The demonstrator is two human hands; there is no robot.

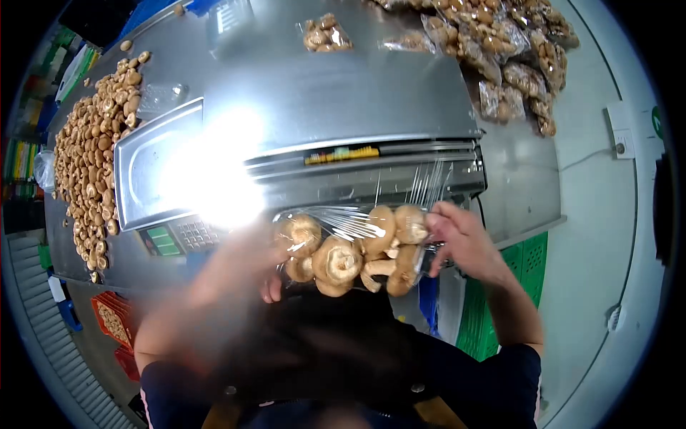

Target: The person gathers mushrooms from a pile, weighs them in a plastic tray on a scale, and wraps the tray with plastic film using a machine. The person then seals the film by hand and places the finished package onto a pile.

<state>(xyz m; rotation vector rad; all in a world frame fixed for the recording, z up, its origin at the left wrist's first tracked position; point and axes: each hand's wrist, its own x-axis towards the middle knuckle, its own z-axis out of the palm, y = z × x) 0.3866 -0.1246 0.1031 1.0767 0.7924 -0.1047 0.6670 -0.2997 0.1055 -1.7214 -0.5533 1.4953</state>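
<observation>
A clear tray of several brown mushrooms (338, 262) is held level in front of my body, with clear film stretched over it. My left hand (246, 261), partly blurred, grips the tray's left end. At its right end my right hand (461, 242) has its fingers closed on the film and the edge. Streaks of pulled film run up from the tray toward the wrapping machine (343, 154), just beyond it. The underside of the tray is hidden.
Left of the steel scale (153, 168) lies a heap of loose mushrooms (93, 157). Wrapped packs (500, 50) are piled at the back right, and another pack (326, 34) lies at the back. Green crates (532, 261) stand low right, a red crate (111, 318) low left.
</observation>
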